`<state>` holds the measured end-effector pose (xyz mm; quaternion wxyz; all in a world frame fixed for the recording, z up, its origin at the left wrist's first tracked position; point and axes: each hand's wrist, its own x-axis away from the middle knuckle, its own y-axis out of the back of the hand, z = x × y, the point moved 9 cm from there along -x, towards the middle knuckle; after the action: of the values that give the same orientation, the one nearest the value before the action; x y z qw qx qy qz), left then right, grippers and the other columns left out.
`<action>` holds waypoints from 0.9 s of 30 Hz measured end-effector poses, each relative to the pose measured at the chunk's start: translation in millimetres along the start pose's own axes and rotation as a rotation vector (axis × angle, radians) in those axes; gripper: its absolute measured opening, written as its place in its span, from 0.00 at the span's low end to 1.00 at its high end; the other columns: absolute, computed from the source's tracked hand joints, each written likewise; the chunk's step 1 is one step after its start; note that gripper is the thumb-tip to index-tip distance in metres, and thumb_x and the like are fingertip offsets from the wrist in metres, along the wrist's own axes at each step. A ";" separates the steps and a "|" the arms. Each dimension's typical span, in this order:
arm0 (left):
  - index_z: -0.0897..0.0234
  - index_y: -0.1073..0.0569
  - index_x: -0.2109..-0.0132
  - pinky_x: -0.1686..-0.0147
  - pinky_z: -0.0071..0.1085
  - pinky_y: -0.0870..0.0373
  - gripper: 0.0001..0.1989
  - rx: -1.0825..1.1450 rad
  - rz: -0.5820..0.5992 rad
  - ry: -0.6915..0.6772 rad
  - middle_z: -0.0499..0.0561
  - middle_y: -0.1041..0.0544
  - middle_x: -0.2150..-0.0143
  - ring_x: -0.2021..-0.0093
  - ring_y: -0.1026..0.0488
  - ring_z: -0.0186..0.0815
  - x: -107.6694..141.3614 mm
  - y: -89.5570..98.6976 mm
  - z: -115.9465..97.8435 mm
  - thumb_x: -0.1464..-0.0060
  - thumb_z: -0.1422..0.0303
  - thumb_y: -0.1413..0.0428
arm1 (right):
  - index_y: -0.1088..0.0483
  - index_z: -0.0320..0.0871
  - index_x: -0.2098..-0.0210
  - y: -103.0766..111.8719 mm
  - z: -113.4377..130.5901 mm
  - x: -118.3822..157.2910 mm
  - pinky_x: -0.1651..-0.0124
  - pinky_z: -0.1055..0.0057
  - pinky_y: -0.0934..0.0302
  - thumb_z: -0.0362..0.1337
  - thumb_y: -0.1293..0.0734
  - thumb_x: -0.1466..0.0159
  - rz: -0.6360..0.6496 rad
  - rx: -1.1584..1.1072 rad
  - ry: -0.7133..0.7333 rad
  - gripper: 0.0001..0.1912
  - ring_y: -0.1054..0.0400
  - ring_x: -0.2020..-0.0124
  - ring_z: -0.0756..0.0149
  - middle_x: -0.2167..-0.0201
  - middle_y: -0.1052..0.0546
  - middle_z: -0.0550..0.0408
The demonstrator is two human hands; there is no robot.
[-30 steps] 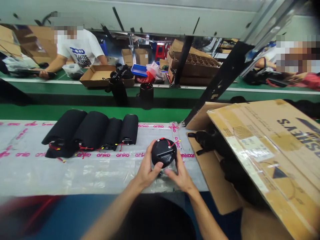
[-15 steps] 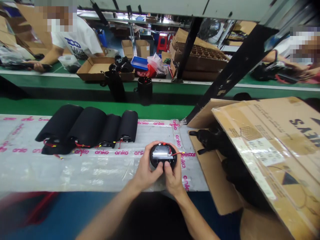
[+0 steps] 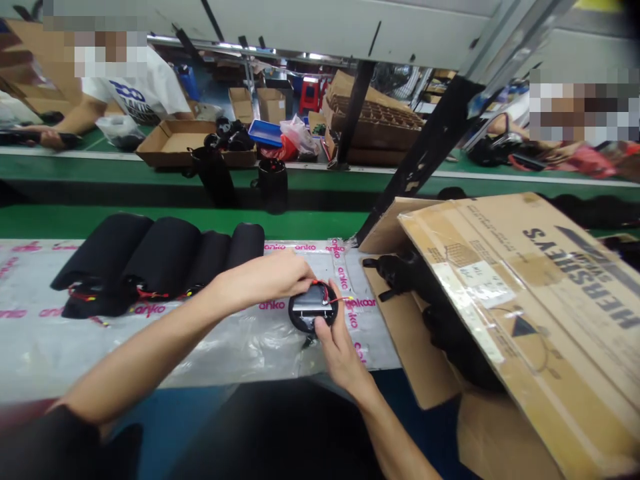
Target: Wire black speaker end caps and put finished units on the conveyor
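A round black cylinder (image 3: 295, 321), apparently a fabric-covered speaker body, faces me with its end uncovered. Inside that end show a silvery panel and thin red wires (image 3: 327, 293) with a yellow tip sticking out to the right. Around its right side wraps my right hand (image 3: 337, 343), closed, the thumb pressing on the near rim. My left hand (image 3: 287, 275) reaches over the far left rim, its fingers pinched at a bit of red wire; the fingertips are partly hidden. Left of my hands, several similar black cylinders (image 3: 163, 257) lie side by side, wires hanging from their near ends.
Plastic wrap with pink print covers the table (image 3: 240, 347). To the right, a tilted cardboard box (image 3: 505, 260) holds black items. Beyond the green conveyor (image 3: 320, 223) stand two black cylinders (image 3: 273, 187) and an open carton (image 3: 175, 140). Two co-workers handle black items across the line.
My left hand has left the cylinder's near left side and moved to its far rim at the wires. My right hand keeps its hold. The view has shifted slightly right.
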<state>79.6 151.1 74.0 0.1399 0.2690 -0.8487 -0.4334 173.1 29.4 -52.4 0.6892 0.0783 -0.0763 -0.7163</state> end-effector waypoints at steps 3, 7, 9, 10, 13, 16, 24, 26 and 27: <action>0.64 0.22 0.74 0.68 0.35 0.33 0.14 -0.288 0.160 -0.010 0.53 0.23 0.77 0.77 0.27 0.39 -5.9 -13.9 -13.7 0.42 0.77 0.45 | 0.59 0.54 0.18 17.7 6.4 -0.8 0.16 0.51 0.64 0.53 0.35 0.25 0.125 0.045 0.016 0.44 0.62 0.16 0.55 0.16 0.54 0.54; 0.64 0.21 0.72 0.62 0.40 0.28 0.13 -0.444 0.062 -0.030 0.57 0.22 0.74 0.70 0.21 0.47 -11.9 -18.8 -25.4 0.45 0.81 0.45 | 0.34 0.53 0.28 93.7 8.6 -16.2 0.19 0.46 0.53 0.50 0.36 0.25 -0.017 0.169 0.141 0.28 0.42 0.23 0.51 0.25 0.33 0.49; 0.65 0.21 0.71 0.62 0.41 0.28 0.13 -0.497 0.026 -0.048 0.58 0.22 0.73 0.68 0.20 0.48 -13.0 -21.3 -29.4 0.45 0.82 0.45 | 0.27 0.49 0.35 148.9 1.9 -22.9 0.23 0.44 0.46 0.47 0.34 0.28 -0.355 0.406 0.146 0.25 0.36 0.28 0.47 0.31 0.27 0.43; 0.65 0.21 0.71 0.63 0.40 0.29 0.13 -0.520 0.020 -0.045 0.58 0.22 0.73 0.68 0.20 0.48 -12.9 -21.8 -30.2 0.44 0.82 0.45 | 0.27 0.46 0.35 167.9 -4.8 -25.4 0.24 0.42 0.45 0.46 0.32 0.32 -0.478 0.520 0.105 0.27 0.35 0.29 0.44 0.33 0.27 0.40; 0.65 0.23 0.71 0.65 0.38 0.32 0.14 -0.550 0.021 -0.006 0.56 0.23 0.75 0.70 0.21 0.46 -6.2 -18.5 -28.6 0.38 0.79 0.45 | 0.29 0.39 0.34 189.9 -28.6 -35.4 0.28 0.32 0.45 0.47 0.27 0.39 -0.622 0.676 -0.027 0.36 0.37 0.30 0.33 0.35 0.29 0.30; 0.63 0.21 0.62 0.64 0.36 0.33 0.09 -0.468 -0.066 0.020 0.53 0.20 0.68 0.66 0.21 0.44 14.1 -6.0 -26.5 0.31 0.71 0.43 | 0.30 0.37 0.36 192.1 -40.4 -39.2 0.31 0.28 0.45 0.47 0.27 0.40 -0.690 0.639 -0.070 0.37 0.38 0.31 0.29 0.35 0.29 0.27; 0.63 0.23 0.63 0.58 0.40 0.39 0.13 -0.358 -0.543 -0.029 0.52 0.22 0.63 0.60 0.27 0.42 77.6 -6.4 -43.1 0.29 0.61 0.40 | 0.29 0.41 0.43 196.5 -41.1 -22.1 0.50 0.50 0.25 0.51 0.35 0.35 -0.652 0.327 -0.075 0.27 0.21 0.55 0.47 0.48 0.19 0.36; 0.63 0.20 0.58 0.54 0.44 0.39 0.12 -0.399 -0.589 0.007 0.56 0.22 0.58 0.55 0.27 0.46 76.8 -18.1 -48.0 0.31 0.59 0.38 | 0.27 0.43 0.44 177.3 -46.4 -22.8 0.59 0.56 0.24 0.54 0.37 0.33 -0.532 0.229 -0.081 0.26 0.19 0.63 0.52 0.54 0.16 0.42; 0.64 0.19 0.54 0.52 0.46 0.39 0.13 -0.418 -0.605 0.032 0.58 0.22 0.55 0.53 0.27 0.48 74.9 -23.6 -49.6 0.32 0.57 0.38 | 0.26 0.44 0.45 164.7 -49.6 -24.2 0.63 0.58 0.24 0.54 0.37 0.32 -0.461 0.196 -0.089 0.25 0.20 0.67 0.54 0.59 0.15 0.45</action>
<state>49.7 63.8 84.2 0.0707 0.4801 -0.6217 -0.6148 345.4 47.2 -64.8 0.4925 0.1283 -0.1556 -0.8466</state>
